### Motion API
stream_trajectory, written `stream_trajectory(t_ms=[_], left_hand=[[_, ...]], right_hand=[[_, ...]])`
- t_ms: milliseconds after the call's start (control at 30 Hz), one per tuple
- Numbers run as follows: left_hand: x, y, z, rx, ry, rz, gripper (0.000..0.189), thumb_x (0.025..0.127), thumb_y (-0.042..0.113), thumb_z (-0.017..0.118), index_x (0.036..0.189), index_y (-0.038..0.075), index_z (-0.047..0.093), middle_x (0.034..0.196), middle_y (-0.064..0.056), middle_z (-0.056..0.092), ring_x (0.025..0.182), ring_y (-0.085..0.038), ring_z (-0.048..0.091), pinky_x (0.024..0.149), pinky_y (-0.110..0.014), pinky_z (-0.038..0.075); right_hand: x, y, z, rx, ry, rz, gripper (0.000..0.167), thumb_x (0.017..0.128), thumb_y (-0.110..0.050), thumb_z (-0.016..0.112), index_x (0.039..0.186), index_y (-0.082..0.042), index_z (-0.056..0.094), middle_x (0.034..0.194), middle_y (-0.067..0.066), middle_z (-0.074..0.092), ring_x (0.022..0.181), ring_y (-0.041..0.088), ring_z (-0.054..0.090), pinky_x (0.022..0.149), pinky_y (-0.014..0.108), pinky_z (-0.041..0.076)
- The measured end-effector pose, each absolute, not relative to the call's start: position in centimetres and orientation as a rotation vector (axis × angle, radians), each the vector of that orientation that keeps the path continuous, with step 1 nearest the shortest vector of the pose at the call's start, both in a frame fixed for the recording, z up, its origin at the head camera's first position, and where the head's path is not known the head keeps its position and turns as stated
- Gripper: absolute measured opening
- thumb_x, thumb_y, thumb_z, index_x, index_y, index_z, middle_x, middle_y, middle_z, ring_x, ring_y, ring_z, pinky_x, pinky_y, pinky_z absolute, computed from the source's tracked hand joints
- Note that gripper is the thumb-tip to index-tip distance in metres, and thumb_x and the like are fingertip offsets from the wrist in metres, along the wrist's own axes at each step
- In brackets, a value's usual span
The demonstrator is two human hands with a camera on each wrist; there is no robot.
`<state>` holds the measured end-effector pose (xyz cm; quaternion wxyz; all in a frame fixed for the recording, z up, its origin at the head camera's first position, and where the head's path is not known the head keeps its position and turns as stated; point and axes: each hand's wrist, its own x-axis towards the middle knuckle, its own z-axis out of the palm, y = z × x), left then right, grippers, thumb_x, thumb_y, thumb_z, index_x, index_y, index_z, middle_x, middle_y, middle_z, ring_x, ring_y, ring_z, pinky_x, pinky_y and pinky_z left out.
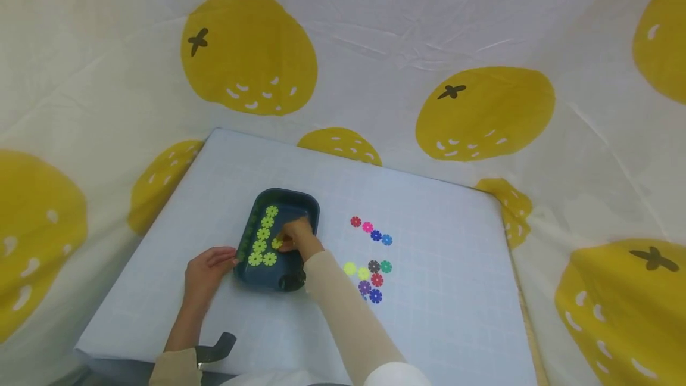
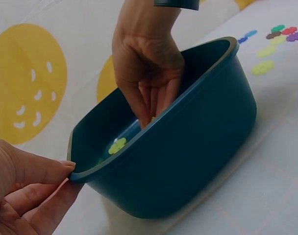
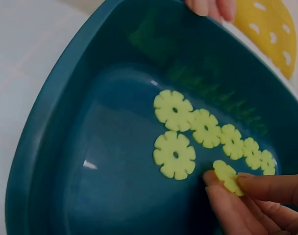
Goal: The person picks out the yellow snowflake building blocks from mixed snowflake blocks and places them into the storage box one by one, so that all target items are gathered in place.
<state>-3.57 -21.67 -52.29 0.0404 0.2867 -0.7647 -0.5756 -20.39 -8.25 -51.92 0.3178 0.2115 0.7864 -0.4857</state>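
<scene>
Clock directions as in the head view. Right hand (image 1: 296, 234) is down inside the tub, thumb and fingers pinching one notched yellow-green disc (image 3: 228, 177), which is tipped on edge near the tub's middle. Can't tell if that disc touches the tub floor. Left hand (image 1: 209, 267) is at the tub's 8 o'clock side, thumb on top of the rim, fingers outside below it, so it has a pinch grip on the rim.

Dark teal tub (image 1: 268, 280) sits on the white-covered table (image 1: 455, 243). In it, six flat yellow-green discs (image 1: 263, 234) make an L: five in a column from about 11 o'clock down to 8, then one more beside the bottom disc at its 3 o'clock. Pinched disc is at about 1 o'clock from that last one.

Outside the tub, at 3 o'clock, a slanted row of four discs (image 1: 367, 227): red, pink, dark blue, lighter blue. At 4 o'clock, near the right sleeve (image 1: 348, 308), a mixed cluster (image 1: 377, 279): two yellow-green, dark grey, green, red, purple, dark blue, plus a blue bit partly hidden. Fruit-print sheet (image 1: 375, 28) behind, at 12
</scene>
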Motion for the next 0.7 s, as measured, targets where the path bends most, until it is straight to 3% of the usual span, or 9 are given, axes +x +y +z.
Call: stream_trajectory(t_ms=[133,333,467,700], left_hand=[[-3.6,-21.7,-52.3,0.865,-2.349,-1.749,0.03,0.092,0.012,0.07,0.12,0.0,0.066,0.122,-0.019,0.069,0.084,0.017,0.056,0.075,-0.003,0.045],[-3.6,-21.7,-52.2,0.841,-2.322,-1.767,0.03,0.091,0.007,0.071,0.119,-0.002,0.066,0.12,-0.021,0.069,0.082,0.015,0.059,0.074,-0.004,0.046],[-3.6,-21.8,-52.4,0.838,-2.296,-1.783,0.03,0.089,0.005,0.071,0.118,-0.003,0.066,0.119,-0.022,0.07,0.082,0.013,0.061,0.074,-0.006,0.047],[-3.6,-21.7,-52.4,0.836,-2.294,-1.788,0.031,0.089,0.005,0.071,0.119,-0.003,0.066,0.12,-0.022,0.069,0.083,0.013,0.062,0.074,-0.005,0.047]], right_hand=[[-20.0,-8.2,-52.0,0.422,2.231,-1.201,0.043,0.078,0.007,0.075,0.117,0.016,0.059,0.069,0.02,0.063,0.062,0.032,0.072,0.059,0.037,0.06],[-19.5,-8.3,-51.6,0.341,2.33,-1.128,0.04,0.08,0.004,0.075,0.116,0.013,0.06,0.064,0.018,0.066,0.062,0.031,0.072,0.058,0.039,0.06],[-19.2,-8.2,-51.1,0.297,2.333,-1.122,0.031,0.082,0.001,0.073,0.11,0.012,0.064,0.071,0.022,0.071,0.066,0.032,0.073,0.061,0.043,0.06],[-19.2,-8.0,-50.9,0.263,2.349,-1.104,0.036,0.085,-0.001,0.07,0.117,0.013,0.061,0.073,0.022,0.072,0.068,0.033,0.073,0.065,0.044,0.061]])
